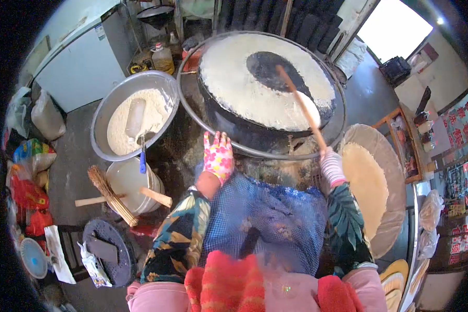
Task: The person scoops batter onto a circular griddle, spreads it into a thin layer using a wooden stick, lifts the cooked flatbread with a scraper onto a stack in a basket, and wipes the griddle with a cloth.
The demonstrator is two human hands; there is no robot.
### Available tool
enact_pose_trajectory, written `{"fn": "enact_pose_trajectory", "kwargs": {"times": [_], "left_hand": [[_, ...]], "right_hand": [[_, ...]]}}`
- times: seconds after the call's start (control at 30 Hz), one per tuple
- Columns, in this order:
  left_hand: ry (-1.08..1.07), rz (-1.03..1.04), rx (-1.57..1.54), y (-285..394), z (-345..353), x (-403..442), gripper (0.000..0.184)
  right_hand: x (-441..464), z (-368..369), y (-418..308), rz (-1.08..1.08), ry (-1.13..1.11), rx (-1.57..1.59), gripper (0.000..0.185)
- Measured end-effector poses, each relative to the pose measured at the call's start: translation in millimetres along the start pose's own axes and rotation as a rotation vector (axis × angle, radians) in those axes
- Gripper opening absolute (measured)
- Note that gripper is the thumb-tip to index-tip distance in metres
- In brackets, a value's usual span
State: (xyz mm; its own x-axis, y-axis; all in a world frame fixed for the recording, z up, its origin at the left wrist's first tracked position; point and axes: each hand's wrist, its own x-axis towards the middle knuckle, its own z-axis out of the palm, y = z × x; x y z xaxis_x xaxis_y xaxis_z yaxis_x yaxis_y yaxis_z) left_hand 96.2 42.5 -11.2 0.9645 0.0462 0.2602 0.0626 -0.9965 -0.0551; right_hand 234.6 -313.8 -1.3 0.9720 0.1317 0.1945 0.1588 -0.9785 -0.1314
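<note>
My right hand (333, 166), in a white and pink striped glove, is closed round the near end of a long wooden stick (302, 102). The stick slants over a round black griddle (229, 112), its far end above the dark bare middle. Pale batter (229, 67) forms a broad ring on the griddle, and a smooth white lump of batter or dough (310, 111) lies beside the stick. My left hand (219, 158), in a pink flowered glove, has its fingers stretched out at the metal hoop (195, 115) around the griddle. It holds nothing that I can see.
Left of the griddle stands a large metal basin (101, 127) of batter with a scoop (135, 117) in it. Below it, a white bucket (151, 182) carries a brush (109, 192). A thin round pancake (366, 182) lies on a tray at right.
</note>
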Motion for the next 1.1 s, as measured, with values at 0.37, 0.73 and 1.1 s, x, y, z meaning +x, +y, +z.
{"fn": "enact_pose_trajectory", "kwargs": {"times": [0.37,0.73,1.1], "left_hand": [[-0.124,-0.169,0.012,-44.7,-9.4,23.5,0.049],[-0.304,-0.346,0.176,-98.6,-12.6,64.3,0.053],[-0.046,0.185,0.026,44.5,16.2,15.8,0.05]], "right_hand": [[6.7,-4.2,-3.9,0.076,-0.047,-0.027,0.024],[6.9,-3.6,-33.7,-0.005,-0.005,0.055,0.026],[4.7,-12.8,-69.7,-0.033,-0.017,-0.012,0.026]]}}
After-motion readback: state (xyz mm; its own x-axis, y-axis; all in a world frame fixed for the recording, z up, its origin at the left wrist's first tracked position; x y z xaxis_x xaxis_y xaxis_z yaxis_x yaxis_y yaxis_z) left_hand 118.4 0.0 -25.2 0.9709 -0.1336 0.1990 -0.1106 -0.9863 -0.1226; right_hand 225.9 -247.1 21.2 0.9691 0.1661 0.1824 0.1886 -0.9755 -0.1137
